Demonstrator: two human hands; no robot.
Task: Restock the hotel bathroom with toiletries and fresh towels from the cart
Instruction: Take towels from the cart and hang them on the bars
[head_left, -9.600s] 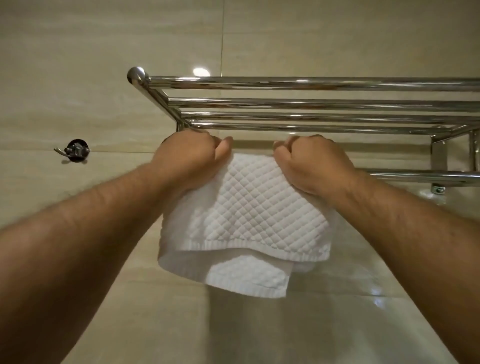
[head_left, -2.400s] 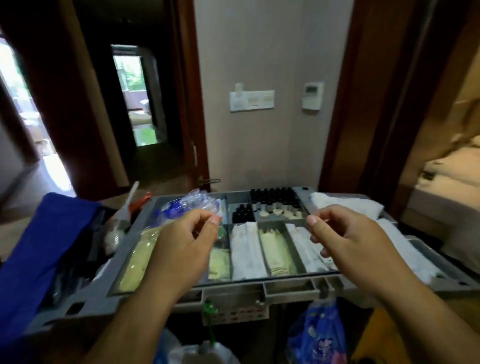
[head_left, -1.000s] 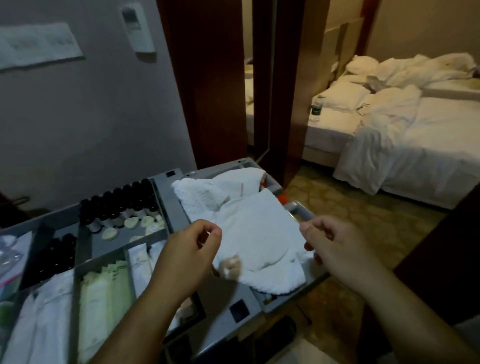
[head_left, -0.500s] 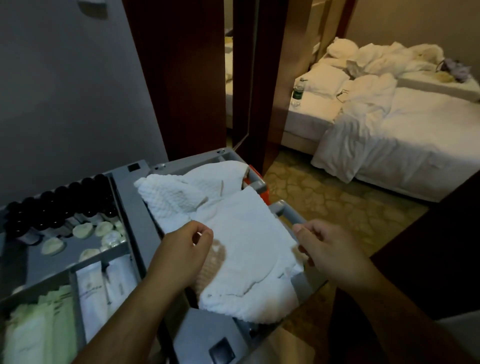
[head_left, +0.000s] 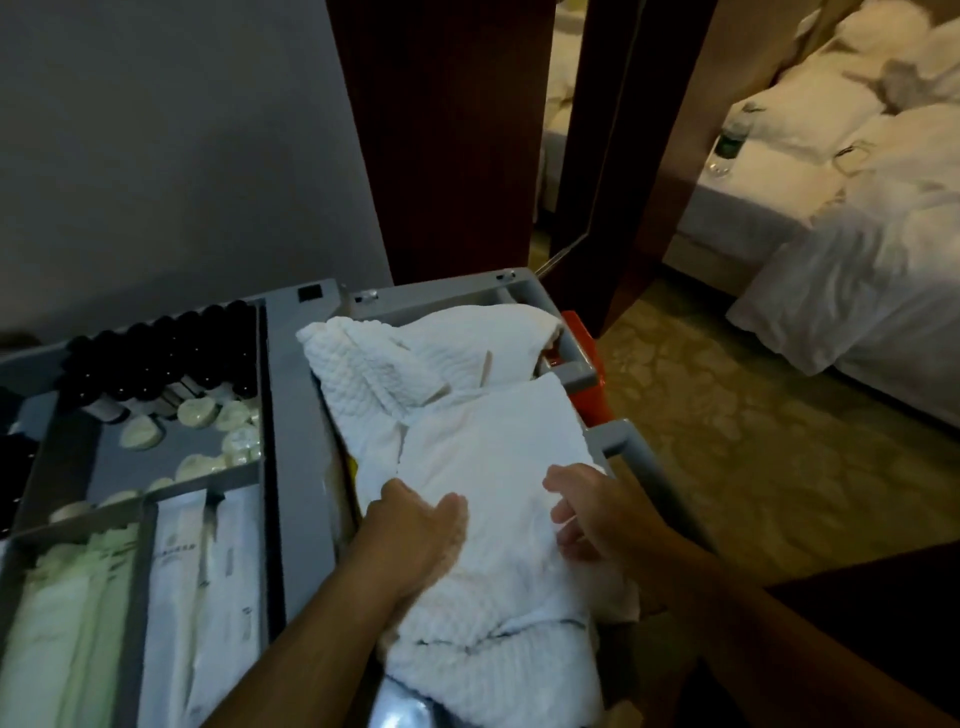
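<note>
A pile of white waffle-weave towels fills the right compartment of the grey cart tray. My left hand lies flat on the left side of the top towel, fingers spread. My right hand rests on the towel's right edge with loosely curled fingers; whether it grips the cloth is unclear. Left of the towels, the tray holds dark small bottles, pale round soaps and white and green sachets.
A dark wooden door frame stands behind the cart. To the right lies patterned carpet and an unmade bed with white linen. An orange part shows at the cart's right side.
Both hands have come down from above the cart onto the top towel. The view has tilted down and closer to the towel compartment.
</note>
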